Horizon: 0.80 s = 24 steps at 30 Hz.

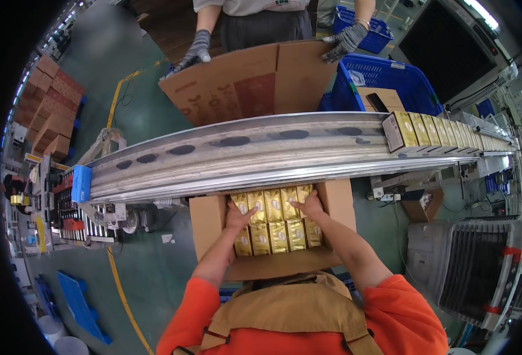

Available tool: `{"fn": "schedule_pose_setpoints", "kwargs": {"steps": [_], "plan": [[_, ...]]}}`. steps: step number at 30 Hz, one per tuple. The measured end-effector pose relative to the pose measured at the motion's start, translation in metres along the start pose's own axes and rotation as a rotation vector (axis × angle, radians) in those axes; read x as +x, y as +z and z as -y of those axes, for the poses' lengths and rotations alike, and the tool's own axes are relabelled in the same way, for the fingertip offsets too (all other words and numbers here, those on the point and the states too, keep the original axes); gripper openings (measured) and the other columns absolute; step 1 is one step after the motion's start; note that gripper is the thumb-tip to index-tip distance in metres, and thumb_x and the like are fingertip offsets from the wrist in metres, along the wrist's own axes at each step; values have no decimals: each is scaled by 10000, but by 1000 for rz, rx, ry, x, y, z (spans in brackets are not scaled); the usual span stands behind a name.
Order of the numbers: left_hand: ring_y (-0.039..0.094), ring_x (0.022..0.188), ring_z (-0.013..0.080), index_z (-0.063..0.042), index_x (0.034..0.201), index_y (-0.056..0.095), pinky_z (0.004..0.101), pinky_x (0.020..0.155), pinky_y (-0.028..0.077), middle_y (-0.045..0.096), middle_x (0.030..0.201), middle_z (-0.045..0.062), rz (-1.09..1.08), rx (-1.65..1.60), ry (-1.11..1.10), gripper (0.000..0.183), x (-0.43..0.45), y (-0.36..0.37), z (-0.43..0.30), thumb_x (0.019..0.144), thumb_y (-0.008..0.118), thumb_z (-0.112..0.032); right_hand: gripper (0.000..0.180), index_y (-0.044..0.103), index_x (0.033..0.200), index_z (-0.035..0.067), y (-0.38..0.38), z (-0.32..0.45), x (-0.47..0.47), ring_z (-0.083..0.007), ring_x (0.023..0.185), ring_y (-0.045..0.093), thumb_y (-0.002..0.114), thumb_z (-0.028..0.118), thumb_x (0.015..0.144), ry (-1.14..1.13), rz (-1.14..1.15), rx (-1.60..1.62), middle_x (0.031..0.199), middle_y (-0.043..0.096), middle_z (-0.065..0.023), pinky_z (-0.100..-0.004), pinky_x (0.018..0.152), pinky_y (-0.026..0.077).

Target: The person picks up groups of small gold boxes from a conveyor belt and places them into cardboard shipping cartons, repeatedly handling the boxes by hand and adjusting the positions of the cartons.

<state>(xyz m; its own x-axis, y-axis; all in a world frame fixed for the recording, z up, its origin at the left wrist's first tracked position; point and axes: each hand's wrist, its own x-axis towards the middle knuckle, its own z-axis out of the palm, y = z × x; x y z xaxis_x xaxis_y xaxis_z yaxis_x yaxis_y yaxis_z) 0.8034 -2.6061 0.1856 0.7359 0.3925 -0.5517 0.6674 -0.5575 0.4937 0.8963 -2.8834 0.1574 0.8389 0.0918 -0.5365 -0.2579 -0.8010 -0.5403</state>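
Note:
An open cardboard carton (283, 262) stands just in front of me, its flaps spread, with gold boxes (278, 237) packed in two rows inside. My left hand (239, 216) is at the left end of the far row, thumb over the box tops and fingers down by the carton's side. At the right end of that row, my right hand (309, 205) lies the same way, its thumb pointing inward. The far row is between both hands. My fingertips are partly hidden. On the conveyor's right part stands a line of more gold boxes (405, 129).
A metal conveyor (261, 146) crosses beyond the carton, with a blue block (82, 183) at its left end. Across it, a co-worker's gloved hands (347, 42) hold a cardboard carton (247, 86). A blue crate (389, 73) stands at back right, a blue pallet (79, 306) at lower left.

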Motion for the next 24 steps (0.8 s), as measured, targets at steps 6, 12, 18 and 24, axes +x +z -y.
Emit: {"fn": "schedule_pose_setpoints", "kwargs": {"steps": [6, 12, 18, 24], "plan": [[172, 1365, 441, -39, 1470, 125, 471, 1099, 228, 109, 1480, 313, -93, 484, 413, 994, -55, -7, -15, 796, 615, -581, 1004, 136, 1394, -141, -31, 27, -77, -413, 1227, 427, 679, 446, 786, -395, -212, -627, 1361, 344, -332, -431, 1000, 404], [-44, 1395, 465, -154, 1496, 158, 515, 1130, 91, -20, 1523, 267, 157, 823, 530, 946, -72, 2, -20, 798, 476, -707, 861, 250, 1439, 43, -43, 1, -88, -490, 1361, 135, 581, 549, 825, -604, 215, -734, 1492, 162, -271, -521, 1086, 248], [432, 1246, 389, -40, 1302, 485, 430, 1018, 383, 359, 1394, 285, 254, 546, 620, 652, -79, -9, -74, 882, 510, -539, 356, 617, 1077, 78, -173, 25, -114, -334, 841, 629, 584, 361, 864, -649, -177, 28, 891, 656, -151, -428, 728, 505], [683, 788, 234, -28, 1133, 622, 311, 706, 546, 670, 963, 157, 283, -52, 819, 365, -138, -2, -242, 897, 610, -306, 314, 599, 981, -33, -428, -94, -10, -392, 864, 567, 655, 219, 802, -530, -1223, -159, 928, 605, -231, -447, 779, 461]]}}
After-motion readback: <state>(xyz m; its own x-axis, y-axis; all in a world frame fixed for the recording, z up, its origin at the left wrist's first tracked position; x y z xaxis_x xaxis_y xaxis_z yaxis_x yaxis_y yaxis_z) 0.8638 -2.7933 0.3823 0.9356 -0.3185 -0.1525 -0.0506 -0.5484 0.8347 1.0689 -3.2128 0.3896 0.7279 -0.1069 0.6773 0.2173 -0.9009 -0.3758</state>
